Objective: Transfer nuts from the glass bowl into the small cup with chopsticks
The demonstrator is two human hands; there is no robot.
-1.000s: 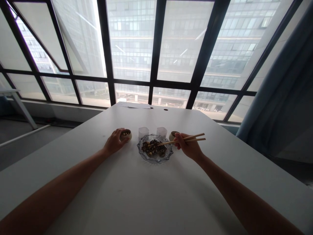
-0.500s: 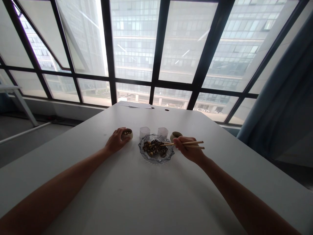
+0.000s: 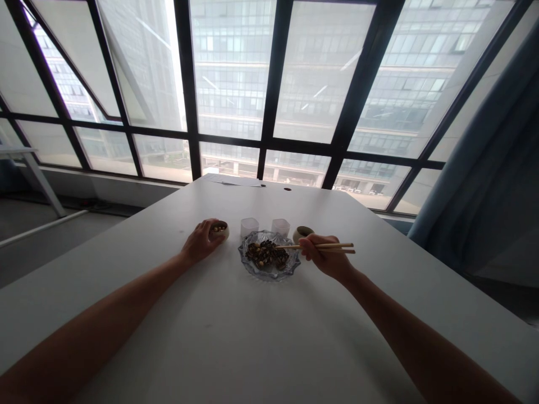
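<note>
My left hand (image 3: 203, 241) is wrapped round a small round cup (image 3: 225, 232) that holds several pale nut-like pieces. In my right hand (image 3: 326, 255) is a pair of chopsticks (image 3: 337, 246), their tips among the dark seeds (image 3: 269, 255) in a clear glass bowl (image 3: 272, 276). The bowl has a scalloped rim, and a few pale round pieces lie among the seeds. Whether the tips pinch anything is too small to tell. A second small cup (image 3: 301, 231) stands just behind my right hand, partly hidden by it.
Two translucent plastic cups (image 3: 249, 227) stand right behind the glass bowl. Sheets of paper (image 3: 236, 180) lie at the far end of the white table (image 3: 252, 336), near the windows. A blue curtain (image 3: 475, 146) hangs at the right.
The chopsticks have drawn closer together, and their tips have shifted slightly left within the seeds. My left hand and the cup have stayed in place.
</note>
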